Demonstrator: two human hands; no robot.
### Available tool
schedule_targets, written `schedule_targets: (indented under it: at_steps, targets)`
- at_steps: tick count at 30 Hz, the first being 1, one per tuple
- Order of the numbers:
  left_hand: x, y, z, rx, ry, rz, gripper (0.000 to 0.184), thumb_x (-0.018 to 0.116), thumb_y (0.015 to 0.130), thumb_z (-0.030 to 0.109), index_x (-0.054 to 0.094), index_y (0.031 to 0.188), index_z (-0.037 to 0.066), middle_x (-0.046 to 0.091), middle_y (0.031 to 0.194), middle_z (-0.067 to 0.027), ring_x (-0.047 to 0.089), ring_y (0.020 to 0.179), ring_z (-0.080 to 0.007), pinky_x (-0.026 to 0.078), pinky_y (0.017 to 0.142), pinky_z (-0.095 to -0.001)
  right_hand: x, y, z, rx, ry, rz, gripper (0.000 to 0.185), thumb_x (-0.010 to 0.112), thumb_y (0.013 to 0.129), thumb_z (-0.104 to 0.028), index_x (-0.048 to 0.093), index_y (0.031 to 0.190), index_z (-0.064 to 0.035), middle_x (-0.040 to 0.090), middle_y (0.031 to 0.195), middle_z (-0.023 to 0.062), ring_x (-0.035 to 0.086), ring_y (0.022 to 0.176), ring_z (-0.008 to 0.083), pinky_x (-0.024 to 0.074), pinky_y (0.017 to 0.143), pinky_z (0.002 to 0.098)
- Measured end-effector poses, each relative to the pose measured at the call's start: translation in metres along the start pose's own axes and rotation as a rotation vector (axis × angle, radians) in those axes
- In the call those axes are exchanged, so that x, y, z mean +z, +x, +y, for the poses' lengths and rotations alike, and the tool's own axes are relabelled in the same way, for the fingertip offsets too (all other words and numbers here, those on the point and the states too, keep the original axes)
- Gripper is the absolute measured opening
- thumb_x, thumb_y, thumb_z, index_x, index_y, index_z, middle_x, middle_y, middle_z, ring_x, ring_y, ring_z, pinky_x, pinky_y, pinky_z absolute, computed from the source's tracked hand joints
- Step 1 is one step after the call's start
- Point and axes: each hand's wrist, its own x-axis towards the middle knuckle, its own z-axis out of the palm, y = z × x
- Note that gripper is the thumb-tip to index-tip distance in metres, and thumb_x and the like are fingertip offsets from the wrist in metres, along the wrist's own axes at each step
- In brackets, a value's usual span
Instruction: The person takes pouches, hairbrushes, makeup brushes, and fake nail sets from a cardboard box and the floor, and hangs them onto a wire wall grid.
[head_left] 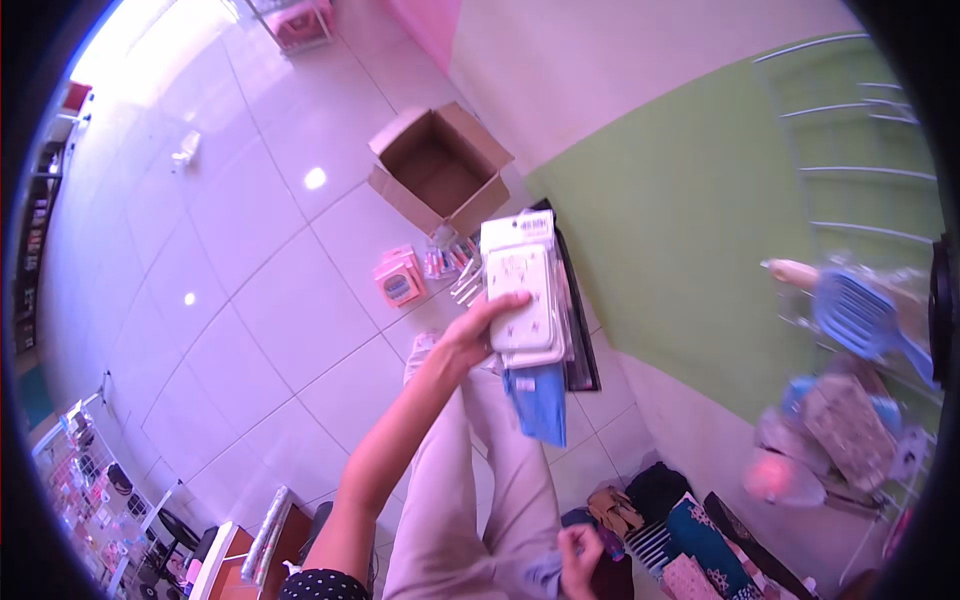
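A stack of white packages [520, 300] sits at the centre of the frame, the front one a rounded rectangle with small printed marks beneath a white header card. The left hand [488, 325] grips the stack from its left side, thumb laid across the front and the forearm running up from the bottom edge. A blue piece [540, 408] with a small pale label hangs just below the packages; how it is held cannot be told. Behind the stack, on its right, shows a black flat object [578, 340]. Just left of the stack, small packets [442, 262] lie on the tiled floor [290, 310], with pink packs [398, 280] beside them. Above, in the upper middle, an open cardboard box [408, 198] stands with its flaps spread. At the bottom, right of centre, the right hand [580, 560] is curled near the pale trousers [440, 480]; whether it holds anything I cannot tell. Beside it, toward the lower right, lies a heap of fabric items [705, 545]. At the right edge, a blue slotted turner [855, 315] hangs before the green wall [650, 220], below a white wire rack [865, 172]. A mesh display [95, 500] fills the lower left.
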Motion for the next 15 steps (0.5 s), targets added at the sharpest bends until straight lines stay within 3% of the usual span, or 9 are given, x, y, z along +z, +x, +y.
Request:
schedule_targets:
  at_steps: [2, 4, 6, 7, 9, 12, 15]
  targets:
    - [0.039, -0.059, -0.006, -0.038, -0.044, 0.054, 0.049, 0.063, 0.070, 0.016, 0.039, 0.110, 0.000, 0.055, 0.097, -0.0139, 0.058, 0.084, -0.0224, 0.049, 0.074, -0.0354, -0.013, 0.009, -0.088, -0.043, 0.172, 0.029, 0.021, 0.063, 0.068, -0.018, 0.055, 0.075, 0.0003, 0.056, 0.066, 0.0043, 0.054, 0.061, 0.0083, 0.0423, 0.051, 0.0242]
    - [0.069, -0.107, -0.015, -0.068, -0.120, 0.066, 0.044, 0.062, 0.071, 0.015, 0.042, 0.107, 0.000, 0.055, 0.098, -0.0142, 0.058, 0.084, -0.0230, 0.049, 0.074, -0.0363, -0.029, 0.005, -0.149, -0.171, 0.276, -0.087, 0.025, 0.064, 0.068, -0.018, 0.055, 0.080, 0.0022, 0.058, 0.074, 0.0076, 0.055, 0.065, 0.0092, 0.0438, 0.055, 0.0225]
    - [0.102, -0.147, -0.027, -0.066, -0.130, 0.027, 0.042, 0.062, 0.071, 0.015, 0.043, 0.106, 0.000, 0.055, 0.098, -0.0143, 0.057, 0.084, -0.0231, 0.049, 0.074, -0.0364, -0.043, -0.007, -0.189, -0.465, 0.009, -0.111, 0.028, 0.065, 0.068, -0.018, 0.056, 0.081, 0.0047, 0.059, 0.073, 0.0098, 0.057, 0.065, 0.0100, 0.0449, 0.055, 0.0220]
    - [0.120, -0.167, -0.030, -0.028, -0.140, 0.045, 0.040, 0.062, 0.071, 0.014, 0.044, 0.105, 0.000, 0.055, 0.096, -0.0138, 0.058, 0.083, -0.0228, 0.049, 0.074, -0.0362, -0.052, -0.017, -0.195, -0.476, 0.021, -0.085, 0.028, 0.065, 0.068, -0.018, 0.056, 0.081, 0.0047, 0.059, 0.073, 0.0098, 0.057, 0.065, 0.0100, 0.0449, 0.055, 0.0220]
    - [0.149, -0.190, -0.030, 0.020, -0.127, 0.037, 0.038, 0.061, 0.072, 0.014, 0.045, 0.104, 0.001, 0.056, 0.095, -0.0132, 0.058, 0.083, -0.0226, 0.049, 0.074, -0.0359, -0.067, -0.030, -0.200, -0.155, 0.093, -0.422, 0.031, 0.067, 0.067, -0.020, 0.056, 0.079, 0.0064, 0.060, 0.069, 0.0093, 0.057, 0.060, 0.0098, 0.0452, 0.053, 0.0233]
    - [0.179, -0.212, -0.023, 0.101, -0.072, 0.009, 0.036, 0.061, 0.071, 0.015, 0.046, 0.101, 0.002, 0.056, 0.088, -0.0102, 0.058, 0.076, -0.0213, 0.050, 0.071, -0.0364, -0.099, -0.051, -0.221, -0.254, 0.075, -0.430, 0.025, 0.066, 0.069, -0.016, 0.059, 0.078, 0.0060, 0.060, 0.065, 0.0072, 0.056, 0.058, 0.0083, 0.0446, 0.052, 0.0230]
    - [0.191, -0.215, -0.011, 0.136, 0.033, -0.031, 0.040, 0.062, 0.069, 0.017, 0.047, 0.104, 0.002, 0.056, 0.091, -0.0094, 0.056, 0.080, -0.0205, 0.047, 0.074, -0.0343, -0.137, -0.057, -0.223, -0.303, 0.063, -0.454, 0.021, 0.065, 0.070, -0.014, 0.060, 0.079, 0.0049, 0.060, 0.065, 0.0047, 0.052, 0.058, 0.0048, 0.0418, 0.051, 0.0205]
